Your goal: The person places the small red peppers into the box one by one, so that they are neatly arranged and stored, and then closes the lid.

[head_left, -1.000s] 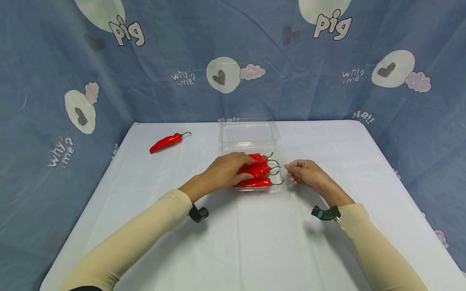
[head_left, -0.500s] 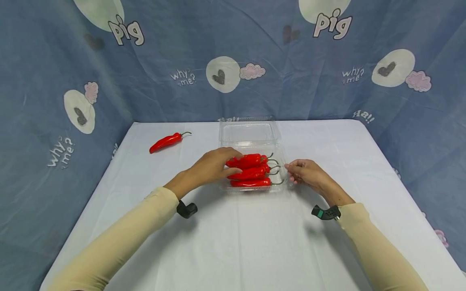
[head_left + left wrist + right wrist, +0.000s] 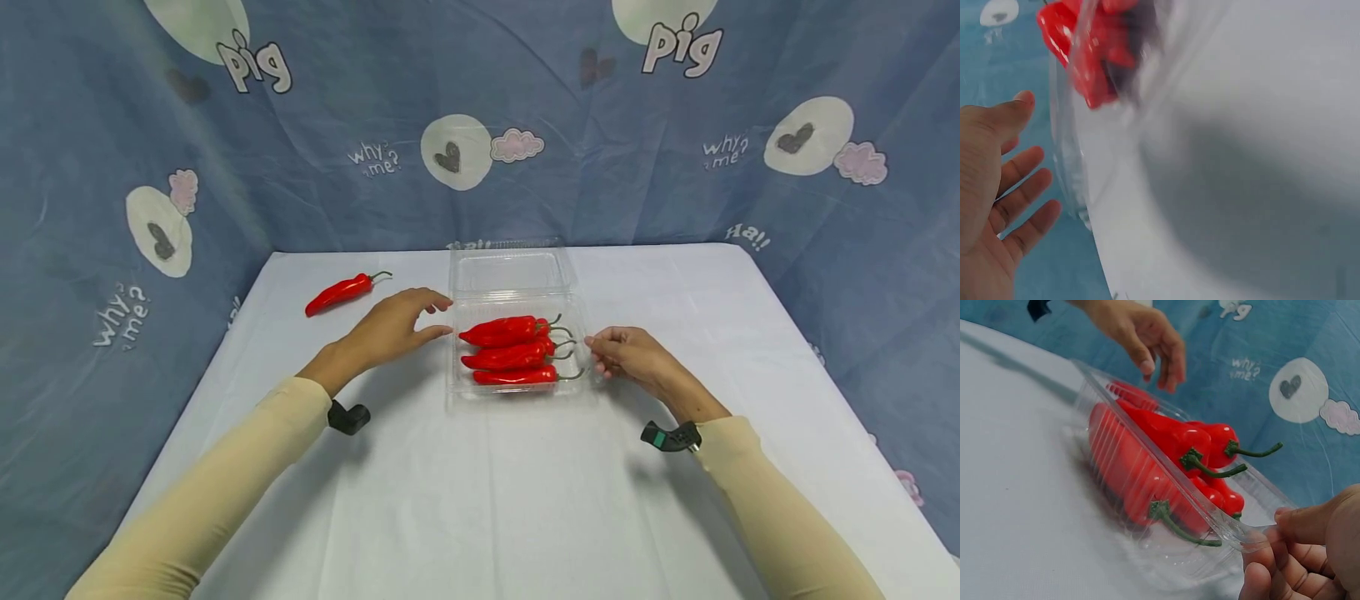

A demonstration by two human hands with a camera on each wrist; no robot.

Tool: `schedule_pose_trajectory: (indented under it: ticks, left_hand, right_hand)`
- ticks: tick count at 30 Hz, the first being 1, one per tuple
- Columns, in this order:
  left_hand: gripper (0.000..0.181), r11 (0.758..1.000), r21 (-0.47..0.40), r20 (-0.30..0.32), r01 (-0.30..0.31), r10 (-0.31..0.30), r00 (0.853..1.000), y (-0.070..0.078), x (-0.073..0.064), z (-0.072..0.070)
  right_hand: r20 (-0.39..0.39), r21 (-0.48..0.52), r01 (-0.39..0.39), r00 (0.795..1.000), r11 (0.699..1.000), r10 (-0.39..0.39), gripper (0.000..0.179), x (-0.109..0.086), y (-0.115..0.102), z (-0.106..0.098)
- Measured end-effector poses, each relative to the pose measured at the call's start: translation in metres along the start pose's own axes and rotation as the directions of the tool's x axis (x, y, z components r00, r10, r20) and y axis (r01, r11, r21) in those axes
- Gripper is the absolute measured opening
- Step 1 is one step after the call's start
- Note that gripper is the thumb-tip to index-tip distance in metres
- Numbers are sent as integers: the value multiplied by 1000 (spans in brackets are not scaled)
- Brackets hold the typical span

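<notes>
Several red chili peppers [image 3: 510,357] with green stems lie side by side in a clear plastic clamshell box [image 3: 459,383], its lid standing raised at the back. My right hand [image 3: 628,358] pinches the box's right rim between thumb and fingers, as the right wrist view shows on the box corner [image 3: 1250,537]. To the left of the box hovers my left hand [image 3: 393,329], thumb and fingers spread apart and holding nothing. In the left wrist view its fingers [image 3: 1025,197] stand clear of the box wall. One more red chili pepper [image 3: 339,295] lies alone at the far left.
A white cloth covers the table [image 3: 525,492]. Blue patterned fabric [image 3: 360,100] rises behind the table and along both sides. The transparent lid [image 3: 512,273] reaches close to the table's back edge.
My left hand has let go of the chili peppers and moved left, out of the box, to its left side. My right hand stays at the right rim.
</notes>
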State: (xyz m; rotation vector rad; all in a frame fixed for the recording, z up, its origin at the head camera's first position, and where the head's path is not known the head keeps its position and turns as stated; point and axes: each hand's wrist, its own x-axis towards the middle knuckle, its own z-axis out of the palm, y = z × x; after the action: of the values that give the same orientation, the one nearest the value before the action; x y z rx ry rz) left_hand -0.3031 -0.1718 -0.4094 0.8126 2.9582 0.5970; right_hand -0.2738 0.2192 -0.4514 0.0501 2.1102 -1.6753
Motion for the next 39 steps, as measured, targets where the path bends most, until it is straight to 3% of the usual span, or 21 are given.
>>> schedule_pose_trajectory:
  ticks: [9, 21, 31, 39]
  left_hand:
    - [48, 998, 4, -22, 62, -62, 998, -32, -2, -5]
    - [52, 986, -3, -16, 166, -166, 986, -73, -6, -23]
    - [54, 965, 18, -48, 262, -261, 964, -107, -9, -33]
    - [52, 945, 11, -34, 327, -326, 945, -124, -9, -40]
  right_hand:
    - [4, -18, 0, 1000, 1000, 0, 35, 1, 1, -2]
    - [6, -20, 7, 1000, 1000, -7, 34, 1, 0, -3]
    - [-1, -20, -15, 1000, 1000, 15, 34, 1, 0, -2]
    - [6, -13, -10, 1000, 1000, 10, 34, 1, 1, -3]
